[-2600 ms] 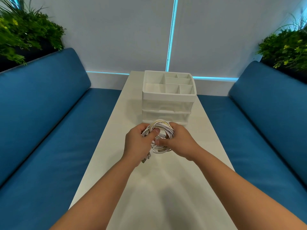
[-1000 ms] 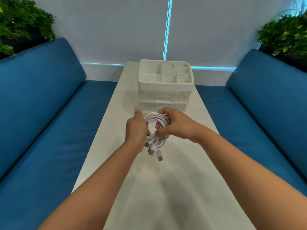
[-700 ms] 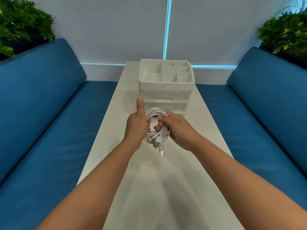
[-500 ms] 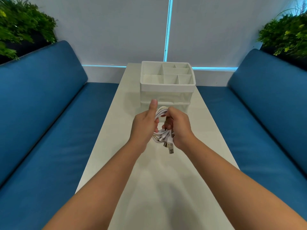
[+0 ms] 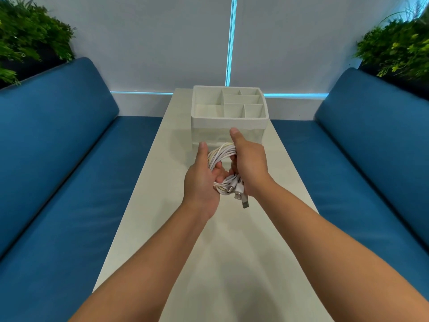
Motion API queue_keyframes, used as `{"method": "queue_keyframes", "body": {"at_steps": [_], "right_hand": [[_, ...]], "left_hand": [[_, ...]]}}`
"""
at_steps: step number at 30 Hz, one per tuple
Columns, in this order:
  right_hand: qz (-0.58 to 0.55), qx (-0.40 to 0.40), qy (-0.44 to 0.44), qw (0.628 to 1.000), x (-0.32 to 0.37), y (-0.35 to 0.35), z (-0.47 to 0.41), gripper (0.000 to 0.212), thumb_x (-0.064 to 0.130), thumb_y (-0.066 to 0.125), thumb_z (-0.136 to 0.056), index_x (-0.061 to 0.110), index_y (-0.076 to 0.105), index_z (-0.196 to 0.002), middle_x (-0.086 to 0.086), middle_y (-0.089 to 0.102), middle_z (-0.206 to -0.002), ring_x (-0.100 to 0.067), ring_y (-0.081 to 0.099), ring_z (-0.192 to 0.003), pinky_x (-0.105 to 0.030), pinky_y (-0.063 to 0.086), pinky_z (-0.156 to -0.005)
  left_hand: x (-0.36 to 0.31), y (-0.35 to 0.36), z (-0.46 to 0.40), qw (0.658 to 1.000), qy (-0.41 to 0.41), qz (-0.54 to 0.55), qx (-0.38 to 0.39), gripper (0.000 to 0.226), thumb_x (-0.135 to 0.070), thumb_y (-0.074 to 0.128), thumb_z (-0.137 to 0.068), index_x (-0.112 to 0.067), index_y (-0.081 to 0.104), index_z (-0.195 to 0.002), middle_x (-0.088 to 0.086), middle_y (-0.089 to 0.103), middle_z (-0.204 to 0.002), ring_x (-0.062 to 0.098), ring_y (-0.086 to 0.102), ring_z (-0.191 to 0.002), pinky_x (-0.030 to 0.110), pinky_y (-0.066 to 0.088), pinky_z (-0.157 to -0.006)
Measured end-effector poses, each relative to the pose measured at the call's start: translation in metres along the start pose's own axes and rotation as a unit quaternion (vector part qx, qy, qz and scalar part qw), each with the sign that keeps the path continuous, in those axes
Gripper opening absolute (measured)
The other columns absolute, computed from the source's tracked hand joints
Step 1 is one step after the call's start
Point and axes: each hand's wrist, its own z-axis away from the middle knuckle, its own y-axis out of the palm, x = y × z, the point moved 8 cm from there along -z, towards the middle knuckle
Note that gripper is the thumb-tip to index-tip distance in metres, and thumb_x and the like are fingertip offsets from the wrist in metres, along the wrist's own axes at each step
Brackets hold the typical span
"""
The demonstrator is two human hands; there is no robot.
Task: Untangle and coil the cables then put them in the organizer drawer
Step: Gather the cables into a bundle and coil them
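At far left, plant (image 5: 27, 40) above blue bench (image 5: 58, 159), well clear of the work. Mid-frame over white table (image 5: 148, 182): left hand (image 5: 202, 180) gripping the left side of the cable bundle (image 5: 221, 156), fingers curled into the loop, thumb straight and pointing away toward the organizer. Bundle held off the table between both hands, already coiled in several white turns, loop plane roughly upright and facing back here, long axis running near-to-far. Plug ends (image 5: 240, 196) hanging loose from the near bottom of the coil, not tucked in (can't tell how many cables in the bunch). Right hand (image 5: 249, 168) wrapped round the right side of the coil, thumb up, fingers closed over the strands. Just beyond the thumbs: organizer (image 5: 229, 119), open compartment tray on top, clear drawers (image 5: 226, 138) below, fronts flush, looks closed. Key relation: drawer front dead ahead of the coil and very near, right thumb closest to it, both hands occupied. Judgement: coiling about done, stowing not started; next move needs one hand freed to pull a drawer, most likely the right, with the left taking the whole coil. Risk: loose plugs snagging on the drawer lip, or turns springing apart on a one-hand hold. At far right, second bench (image 5: 371, 159) and plant (image 5: 399, 47), not involved.
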Motion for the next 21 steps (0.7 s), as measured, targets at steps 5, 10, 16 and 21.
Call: {"method": "queue_keyframes", "body": {"at_steps": [5,10,16,21], "right_hand": [[0.079,-0.012,-0.025,0.997,0.001,-0.001,-0.001,0.048,0.035,0.048,-0.096,0.009,0.051,-0.056,-0.003,0.050,-0.051,-0.019,0.043,-0.045,-0.026,0.038,-0.049],[0.242,0.023,-0.139,0.960,0.012,0.005,0.003,0.052,0.032,0.041,-0.099,0.009,0.045,-0.053,-0.003,0.048,-0.051,-0.016,0.043,-0.050,-0.030,0.035,-0.055],[0.230,0.030,-0.166,0.959,0.005,0.015,0.010,0.052,0.032,0.041,-0.098,-0.004,0.052,-0.062,-0.018,0.060,-0.061,-0.021,0.052,-0.056,-0.038,0.047,-0.060],[0.156,-0.009,-0.190,0.969,0.007,0.010,0.011,0.043,0.044,0.058,-0.090,0.007,0.053,-0.071,-0.001,0.054,-0.061,-0.017,0.053,-0.059,-0.035,0.048,-0.062]], "left_hand": [[0.011,-0.008,-0.005,0.998,-0.021,0.013,0.063,0.045,-0.037,0.041,-0.104,-0.009,0.055,-0.072,-0.001,0.033,-0.047,0.012,0.035,-0.045,0.031,0.038,-0.065],[0.001,-0.005,-0.009,0.977,-0.089,-0.130,0.142,0.049,-0.026,0.030,-0.104,-0.003,0.066,-0.079,0.011,0.055,-0.058,0.023,0.055,-0.053,0.033,0.050,-0.061],[-0.014,-0.009,-0.015,0.939,-0.043,-0.340,-0.021,0.069,-0.067,0.036,-0.095,-0.010,0.056,-0.061,0.003,0.046,-0.049,0.019,0.044,-0.042,0.029,0.041,-0.055],[-0.013,-0.017,-0.015,0.965,-0.011,-0.250,-0.079,0.053,-0.054,0.047,-0.098,-0.010,0.061,-0.072,-0.003,0.044,-0.045,0.013,0.041,-0.036,0.026,0.039,-0.051]]}}
